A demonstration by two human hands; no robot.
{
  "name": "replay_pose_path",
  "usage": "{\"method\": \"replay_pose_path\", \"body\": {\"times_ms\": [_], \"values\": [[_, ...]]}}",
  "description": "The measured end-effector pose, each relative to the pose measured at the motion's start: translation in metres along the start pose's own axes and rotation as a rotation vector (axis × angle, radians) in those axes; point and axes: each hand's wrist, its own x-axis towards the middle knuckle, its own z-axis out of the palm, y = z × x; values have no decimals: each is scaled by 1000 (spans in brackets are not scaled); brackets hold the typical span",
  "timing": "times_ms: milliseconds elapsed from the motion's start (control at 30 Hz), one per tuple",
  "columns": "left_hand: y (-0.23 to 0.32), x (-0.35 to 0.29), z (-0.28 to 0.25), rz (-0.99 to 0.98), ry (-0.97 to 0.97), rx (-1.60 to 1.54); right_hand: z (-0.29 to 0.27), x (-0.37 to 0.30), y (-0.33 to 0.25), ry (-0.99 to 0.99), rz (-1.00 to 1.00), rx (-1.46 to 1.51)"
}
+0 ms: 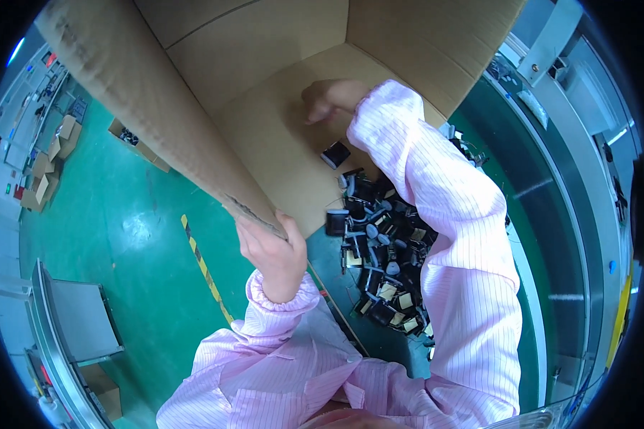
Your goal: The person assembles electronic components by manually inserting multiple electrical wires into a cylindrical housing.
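My left hand (270, 252) is gripping one carton (408, 43), 12 o'clock; my right hand (331, 99) is hovering inside, can't tell if holding. One black part (335, 154) is lying nearby; uncountable heap (392, 266), 4 o'clock.

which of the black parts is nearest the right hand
The black block lying singly on the cardboard box, just below the right hand in the picture; the heaped parts lie farther away.

- The glossy green floor (147, 286) shows a bright reflection.
- Yellow-and-black tape (206, 272) runs across it.
- A pale wall (0, 204) stands at far left.
- A strip light (16, 52) glows upper left.
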Motion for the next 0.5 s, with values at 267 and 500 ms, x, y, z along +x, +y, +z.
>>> {"method": "replay_pose_path", "body": {"times_ms": [267,500], "values": [[-23,-27,37,-163,130,-227,90,-95,-51,-22,-62,-10],[-25,-42,44,-367,51,-449,139,-151,-45,271,-270,16]]}}
